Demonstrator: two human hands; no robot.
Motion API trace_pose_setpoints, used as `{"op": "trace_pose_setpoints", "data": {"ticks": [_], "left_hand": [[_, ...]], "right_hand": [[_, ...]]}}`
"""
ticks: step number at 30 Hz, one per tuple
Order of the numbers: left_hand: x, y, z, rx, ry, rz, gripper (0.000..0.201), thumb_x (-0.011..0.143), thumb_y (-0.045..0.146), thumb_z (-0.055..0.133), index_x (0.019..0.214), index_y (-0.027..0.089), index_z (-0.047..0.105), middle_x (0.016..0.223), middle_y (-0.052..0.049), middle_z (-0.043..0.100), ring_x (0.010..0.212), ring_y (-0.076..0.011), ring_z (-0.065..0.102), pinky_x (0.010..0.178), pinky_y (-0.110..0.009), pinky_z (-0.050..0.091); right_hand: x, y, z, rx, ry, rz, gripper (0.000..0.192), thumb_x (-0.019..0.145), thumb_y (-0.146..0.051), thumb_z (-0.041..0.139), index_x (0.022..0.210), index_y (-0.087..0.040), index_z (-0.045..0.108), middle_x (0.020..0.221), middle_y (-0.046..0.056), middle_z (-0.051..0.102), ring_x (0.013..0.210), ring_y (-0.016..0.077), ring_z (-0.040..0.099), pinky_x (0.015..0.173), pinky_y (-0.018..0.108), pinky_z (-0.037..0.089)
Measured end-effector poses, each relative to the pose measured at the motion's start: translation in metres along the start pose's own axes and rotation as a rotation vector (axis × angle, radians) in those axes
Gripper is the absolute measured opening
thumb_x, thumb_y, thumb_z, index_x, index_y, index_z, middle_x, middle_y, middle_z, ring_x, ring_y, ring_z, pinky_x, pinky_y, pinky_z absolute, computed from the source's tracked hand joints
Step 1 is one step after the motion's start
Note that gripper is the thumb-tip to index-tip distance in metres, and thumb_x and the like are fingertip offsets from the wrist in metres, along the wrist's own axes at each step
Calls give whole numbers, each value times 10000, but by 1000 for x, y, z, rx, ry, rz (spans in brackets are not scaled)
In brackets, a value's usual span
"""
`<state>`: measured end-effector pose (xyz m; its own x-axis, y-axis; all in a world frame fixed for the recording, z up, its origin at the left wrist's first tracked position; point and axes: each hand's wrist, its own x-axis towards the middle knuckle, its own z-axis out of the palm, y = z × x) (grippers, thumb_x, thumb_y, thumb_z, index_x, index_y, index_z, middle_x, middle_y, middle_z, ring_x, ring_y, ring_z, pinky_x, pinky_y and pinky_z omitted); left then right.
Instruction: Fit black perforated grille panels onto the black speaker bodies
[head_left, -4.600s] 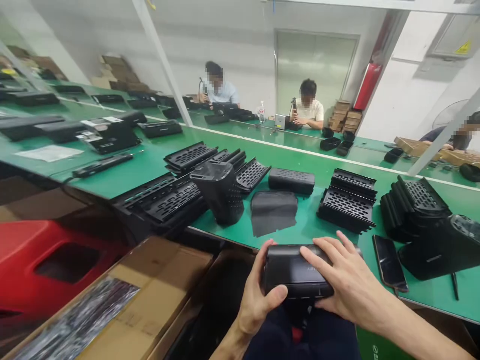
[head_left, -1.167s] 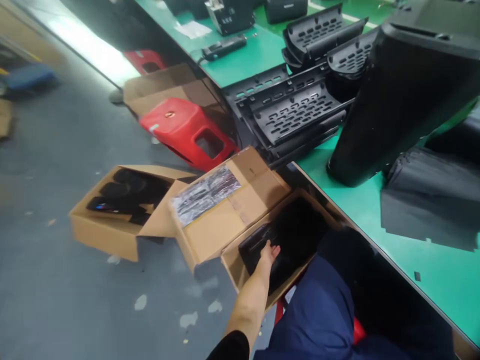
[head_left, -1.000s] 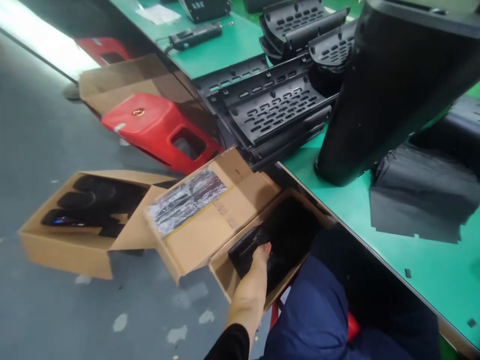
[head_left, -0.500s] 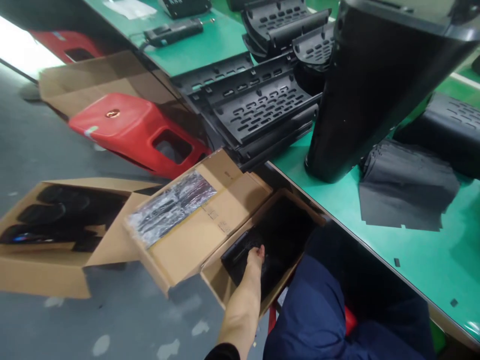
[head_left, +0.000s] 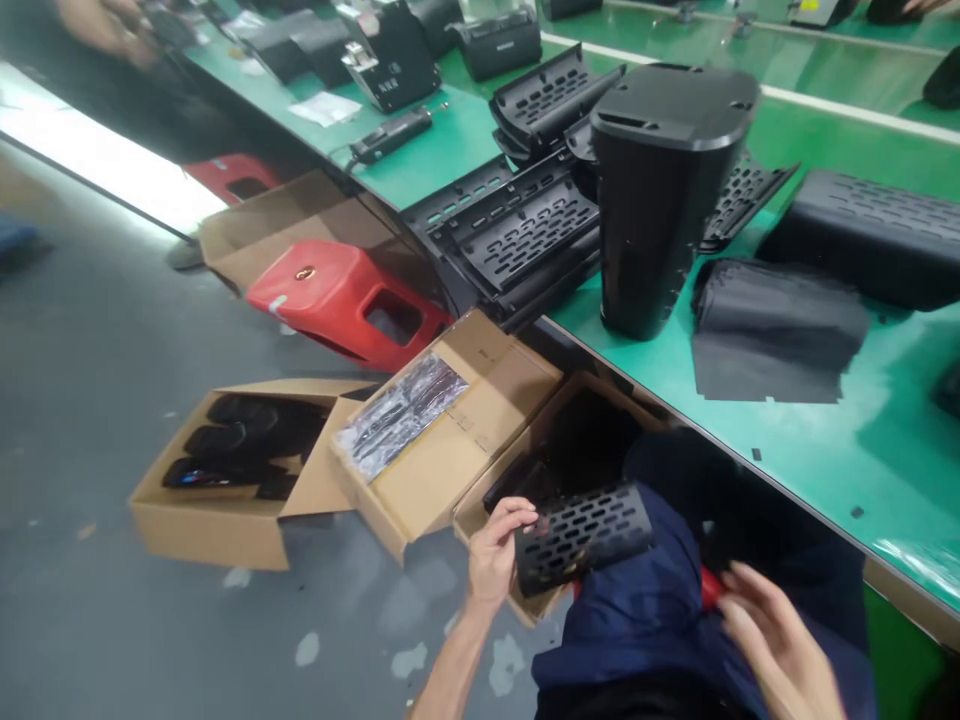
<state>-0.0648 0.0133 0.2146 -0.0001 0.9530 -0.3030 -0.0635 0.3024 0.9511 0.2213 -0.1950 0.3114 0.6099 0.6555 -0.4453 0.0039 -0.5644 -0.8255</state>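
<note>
While left hand (head_left: 491,545) fingers clamp the perforated black grille (head_left: 581,535) by its end, just above the open carton (head_left: 480,515), right hand (head_left: 780,645) hovers open, apart, empty.

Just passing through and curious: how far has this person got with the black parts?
Looks done: one slotted black cover is out of the open box by the knee. In hand: the left hand holds that cover over the lap; the right hand is open and empty. Left: stacked grilles on the green table.
</note>
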Motion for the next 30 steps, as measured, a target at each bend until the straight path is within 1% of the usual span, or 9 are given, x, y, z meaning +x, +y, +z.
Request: {"op": "trace_pose_setpoints", "data": {"ticks": [2, 3, 7, 9, 16, 21, 24, 27, 30], "left_hand": [[-10, 30, 13, 46, -136, 76, 70, 658, 272, 856, 660, 216, 815, 903, -76, 709, 834, -230, 669, 733, -332, 606], [-15, 44, 21, 71, -209, 126, 36, 698, 259, 835, 692, 225, 828, 911, -74, 704, 817, -216, 669, 714, -322, 607], [-33, 80, 53, 121, -449, 277, 168, 853, 179, 707, 868, 257, 854, 967, -59, 668, 746, -162, 698, 675, -285, 622], [-40, 87, 67, 106, -509, 263, 209, 880, 160, 671, 915, 258, 852, 973, -54, 654, 708, -150, 710, 658, -282, 633], [-54, 103, 102, 223, -581, 433, 284, 881, 82, 641, 925, 267, 852, 975, -60, 671, 833, -157, 715, 707, -226, 625], [-63, 118, 118, 246, -648, 491, 314, 891, 65, 629, 932, 281, 852, 1018, -53, 666, 732, -125, 717, 679, -219, 618], [-66, 125, 129, 238, -680, 481, 267, 891, 96, 656, 933, 271, 853, 1015, -68, 673, 738, -145, 721, 668, -231, 615], [-68, 132, 140, 219, -692, 469, 219, 894, 130, 678, 923, 258, 854, 991, -80, 681, 765, -165, 717, 669, -242, 612], [-70, 139, 152, 197, -716, 486, 214, 897, 133, 680, 937, 257, 851, 960, -78, 683, 791, -171, 709, 671, -234, 602]], "right_hand": [[9, -14, 19, 264, -116, 6, 617, 836, -577, 805, 1342, -260, 651, 1323, 141, 709, 1061, 329, 737, 835, 403, 647], [12, -23, 25, 326, -188, 9, 611, 843, -574, 801, 1329, -235, 655, 1272, 157, 728, 972, 308, 750, 782, 392, 645], [9, -47, 24, 338, -219, 8, 490, 868, -619, 758, 1048, -164, 747, 791, 97, 755, 665, 210, 671, 675, 323, 580], [2, -49, 13, 341, -187, 21, 492, 854, -638, 760, 982, -163, 747, 737, 85, 738, 658, 212, 664, 668, 317, 566], [-14, -29, -17, 412, -108, 23, 476, 885, -628, 729, 1008, -168, 735, 809, 90, 753, 719, 222, 684, 724, 324, 566], [-23, -18, -30, 403, -51, -8, 437, 894, -600, 732, 1025, -184, 758, 888, 90, 749, 795, 244, 697, 759, 338, 588], [-33, -20, -36, 512, 32, 5, 474, 874, -576, 770, 1174, -214, 718, 1004, 107, 764, 831, 261, 719, 743, 352, 611], [-44, -25, -39, 632, 154, -19, 589, 878, -551, 782, 1359, -269, 591, 1075, 100, 750, 841, 249, 726, 733, 349, 619], [-51, -29, -44, 611, 221, -102, 587, 886, -560, 776, 1373, -309, 567, 1109, 85, 749, 886, 237, 737, 804, 339, 625]]}}
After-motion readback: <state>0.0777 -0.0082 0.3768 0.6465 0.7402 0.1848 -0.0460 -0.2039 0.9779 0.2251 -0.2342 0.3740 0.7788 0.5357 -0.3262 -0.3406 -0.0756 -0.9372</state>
